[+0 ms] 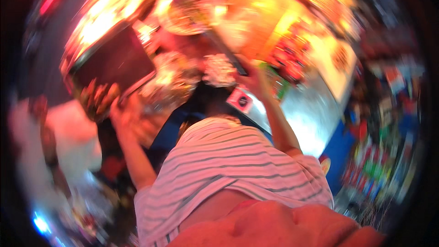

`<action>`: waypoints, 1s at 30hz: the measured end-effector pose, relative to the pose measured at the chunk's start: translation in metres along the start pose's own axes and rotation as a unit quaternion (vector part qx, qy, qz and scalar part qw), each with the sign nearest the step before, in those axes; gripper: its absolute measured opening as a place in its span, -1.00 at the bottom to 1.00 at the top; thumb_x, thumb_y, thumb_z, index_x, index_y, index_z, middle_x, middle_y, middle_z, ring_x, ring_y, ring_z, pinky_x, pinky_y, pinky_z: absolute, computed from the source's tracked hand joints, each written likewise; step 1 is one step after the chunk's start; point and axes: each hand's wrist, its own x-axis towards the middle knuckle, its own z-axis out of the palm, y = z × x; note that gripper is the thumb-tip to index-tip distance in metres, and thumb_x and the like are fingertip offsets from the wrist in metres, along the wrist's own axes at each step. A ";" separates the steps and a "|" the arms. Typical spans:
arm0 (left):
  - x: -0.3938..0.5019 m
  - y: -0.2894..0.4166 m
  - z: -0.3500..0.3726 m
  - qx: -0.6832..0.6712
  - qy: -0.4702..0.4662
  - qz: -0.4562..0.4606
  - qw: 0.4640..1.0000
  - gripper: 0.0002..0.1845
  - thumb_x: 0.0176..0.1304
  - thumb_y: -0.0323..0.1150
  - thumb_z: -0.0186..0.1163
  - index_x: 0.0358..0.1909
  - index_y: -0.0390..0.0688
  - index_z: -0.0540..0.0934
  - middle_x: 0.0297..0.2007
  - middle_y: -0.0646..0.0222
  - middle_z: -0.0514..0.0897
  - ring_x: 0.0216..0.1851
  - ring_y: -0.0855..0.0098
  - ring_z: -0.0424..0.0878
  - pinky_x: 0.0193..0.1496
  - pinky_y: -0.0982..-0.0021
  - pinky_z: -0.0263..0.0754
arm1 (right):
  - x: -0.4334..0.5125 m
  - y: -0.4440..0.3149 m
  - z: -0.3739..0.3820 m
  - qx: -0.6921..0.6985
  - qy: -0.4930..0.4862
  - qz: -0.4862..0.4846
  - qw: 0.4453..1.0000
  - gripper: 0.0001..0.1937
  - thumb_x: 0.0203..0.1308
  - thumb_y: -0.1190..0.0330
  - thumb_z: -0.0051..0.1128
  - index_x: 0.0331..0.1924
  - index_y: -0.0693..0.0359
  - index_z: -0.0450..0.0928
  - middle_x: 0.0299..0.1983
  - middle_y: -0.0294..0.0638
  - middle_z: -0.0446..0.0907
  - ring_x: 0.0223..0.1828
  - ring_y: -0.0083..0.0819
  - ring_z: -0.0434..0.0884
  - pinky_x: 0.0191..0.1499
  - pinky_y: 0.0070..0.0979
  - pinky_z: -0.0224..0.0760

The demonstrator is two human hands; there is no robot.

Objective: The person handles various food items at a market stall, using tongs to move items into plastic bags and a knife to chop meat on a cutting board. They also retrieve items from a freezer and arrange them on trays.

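Observation:
The view is heavily blurred. My right hand (253,77) grips the near end of a long dark handle (224,49). That handle runs up towards a round pan or bowl (185,17) with food in it; whether the two are joined is unclear. At the left, my left hand (128,111) is at the near right corner of a dark rectangular tray (113,58). Brown elongated pieces, probably food (99,97), lie at the tray's near edge, close to my fingers. Blur hides whether this hand holds anything.
A pale bumpy mass (218,70) and shiny clear wrapping (171,75) lie between my hands. Red packets (291,55) stand on the right of a metal counter (308,113). A pink-and-black box (240,100) sits near my right forearm. Coloured goods (370,168) fill the far right.

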 end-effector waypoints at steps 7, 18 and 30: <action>-0.037 -0.085 0.043 0.106 -0.083 0.049 0.990 -0.89 0.26 -0.42 0.27 -0.22 -0.20 0.64 -0.22 0.37 0.69 -0.23 0.49 0.62 -0.18 0.54 0.55 | -0.148 -0.034 -0.039 0.042 0.178 0.100 0.978 -0.34 0.20 0.35 0.38 0.37 0.27 0.33 -0.20 -0.51 0.46 -0.19 -0.72 0.43 -0.11 -0.69 0.37; -0.214 -0.265 0.077 0.246 -0.100 -0.070 0.962 -0.83 0.23 -0.39 0.32 -0.14 -0.03 0.61 -0.22 0.47 0.67 -0.24 0.54 0.63 -0.24 0.51 0.56 | -0.361 -0.042 -0.094 -0.026 0.412 0.180 0.893 -0.45 0.01 0.12 0.49 -0.02 0.18 0.42 -0.57 -0.50 0.27 -0.63 -0.73 0.26 -0.58 -0.64 0.12; -0.373 -0.556 0.060 0.269 -0.160 -0.198 0.929 -0.83 0.25 -0.38 0.31 -0.14 -0.07 0.61 -0.24 0.50 0.68 -0.23 0.56 0.61 -0.21 0.47 0.56 | -0.580 0.020 -0.275 -0.037 0.481 0.206 0.851 -0.25 0.05 0.30 0.48 0.32 0.18 0.29 -0.47 -0.50 0.31 -0.53 -0.72 0.28 -0.55 -0.69 0.13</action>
